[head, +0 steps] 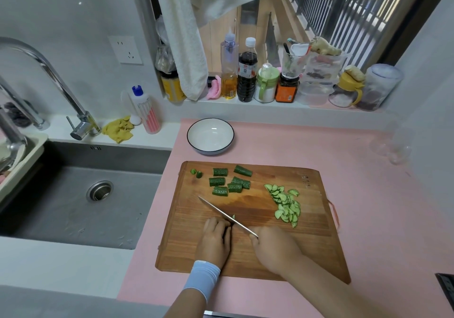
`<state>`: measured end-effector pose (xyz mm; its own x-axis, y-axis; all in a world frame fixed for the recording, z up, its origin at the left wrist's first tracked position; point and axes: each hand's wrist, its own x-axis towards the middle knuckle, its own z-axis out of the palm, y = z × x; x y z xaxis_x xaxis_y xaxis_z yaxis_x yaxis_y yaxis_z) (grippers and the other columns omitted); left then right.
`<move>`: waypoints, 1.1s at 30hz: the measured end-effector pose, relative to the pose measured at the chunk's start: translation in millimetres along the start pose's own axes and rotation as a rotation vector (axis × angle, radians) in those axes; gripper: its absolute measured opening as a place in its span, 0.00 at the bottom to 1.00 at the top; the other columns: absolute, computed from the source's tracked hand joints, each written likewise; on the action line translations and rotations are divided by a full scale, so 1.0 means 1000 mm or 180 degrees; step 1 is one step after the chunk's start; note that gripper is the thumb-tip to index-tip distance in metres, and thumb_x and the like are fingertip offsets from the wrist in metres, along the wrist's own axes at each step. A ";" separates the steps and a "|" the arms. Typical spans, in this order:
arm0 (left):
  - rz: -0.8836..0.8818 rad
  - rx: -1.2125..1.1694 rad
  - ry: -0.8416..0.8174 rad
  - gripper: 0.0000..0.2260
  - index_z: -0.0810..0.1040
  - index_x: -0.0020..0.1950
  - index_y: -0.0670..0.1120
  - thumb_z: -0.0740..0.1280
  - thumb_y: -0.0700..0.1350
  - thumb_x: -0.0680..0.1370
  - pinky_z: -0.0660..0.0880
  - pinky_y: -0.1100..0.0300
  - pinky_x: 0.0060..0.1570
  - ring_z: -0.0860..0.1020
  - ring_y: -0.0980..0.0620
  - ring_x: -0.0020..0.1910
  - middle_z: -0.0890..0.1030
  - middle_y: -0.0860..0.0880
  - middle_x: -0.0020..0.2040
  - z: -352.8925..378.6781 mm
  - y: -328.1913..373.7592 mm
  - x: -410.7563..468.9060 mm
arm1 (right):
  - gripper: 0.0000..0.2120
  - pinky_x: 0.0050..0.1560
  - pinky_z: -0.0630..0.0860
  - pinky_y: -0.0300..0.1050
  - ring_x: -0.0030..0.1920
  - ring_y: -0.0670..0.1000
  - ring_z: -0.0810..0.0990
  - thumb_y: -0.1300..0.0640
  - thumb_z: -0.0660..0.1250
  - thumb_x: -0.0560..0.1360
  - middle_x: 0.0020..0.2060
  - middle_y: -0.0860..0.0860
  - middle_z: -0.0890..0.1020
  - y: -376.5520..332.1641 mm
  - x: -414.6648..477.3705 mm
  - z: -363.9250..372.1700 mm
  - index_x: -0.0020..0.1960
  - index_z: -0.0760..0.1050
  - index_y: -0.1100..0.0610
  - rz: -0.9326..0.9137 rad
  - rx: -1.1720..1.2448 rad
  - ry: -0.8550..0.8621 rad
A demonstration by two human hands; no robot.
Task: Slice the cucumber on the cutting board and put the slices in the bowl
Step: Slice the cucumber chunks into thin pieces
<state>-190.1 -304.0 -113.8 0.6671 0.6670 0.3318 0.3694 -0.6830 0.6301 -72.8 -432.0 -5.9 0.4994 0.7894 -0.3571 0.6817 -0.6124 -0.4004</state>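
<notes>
Head view: your left hand (215,238) has its fingers curled onto a cucumber piece (233,216), mostly hidden, against the knife (226,213). Your right hand (272,246) grips the handle. On the cutting board (186,219), chunks (229,181) lie far-left and slices (286,204) right. The bowl (210,136) sits beyond it on the table (368,195).

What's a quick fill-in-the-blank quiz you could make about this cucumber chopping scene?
1. The right hand grips the ____.
2. The bowl beyond the cutting board holds ____ slices.
3. The thin slices are piled on the board's ____ side.
4. The sink lies to the board's ____.
Missing words: knife; no; right; left.
</notes>
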 end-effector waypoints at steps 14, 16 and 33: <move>0.0028 -0.0014 0.0146 0.04 0.81 0.43 0.43 0.73 0.36 0.72 0.72 0.64 0.49 0.72 0.53 0.44 0.77 0.49 0.41 0.001 -0.004 0.000 | 0.12 0.33 0.65 0.42 0.35 0.48 0.72 0.49 0.56 0.83 0.30 0.44 0.70 0.013 -0.025 -0.004 0.44 0.74 0.46 -0.0048 -0.0250 0.0105; 0.0039 -0.0035 0.0135 0.06 0.81 0.43 0.43 0.75 0.34 0.71 0.71 0.66 0.49 0.73 0.53 0.44 0.77 0.49 0.41 0.002 -0.004 0.001 | 0.17 0.28 0.60 0.38 0.32 0.47 0.70 0.49 0.56 0.83 0.28 0.45 0.70 0.011 -0.022 -0.006 0.36 0.66 0.48 0.0035 -0.0249 0.0032; -0.0035 0.0087 0.0187 0.08 0.80 0.43 0.44 0.63 0.45 0.76 0.73 0.59 0.46 0.73 0.51 0.44 0.75 0.49 0.41 0.000 -0.002 -0.004 | 0.12 0.38 0.69 0.46 0.42 0.55 0.80 0.50 0.56 0.82 0.37 0.49 0.80 -0.004 -0.005 0.004 0.45 0.74 0.52 -0.0050 -0.0212 0.0056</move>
<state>-193.8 -305.4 -116.2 0.6239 0.6904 0.3662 0.3947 -0.6828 0.6149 -80.3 -433.3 -6.1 0.4973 0.7998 -0.3361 0.7232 -0.5962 -0.3487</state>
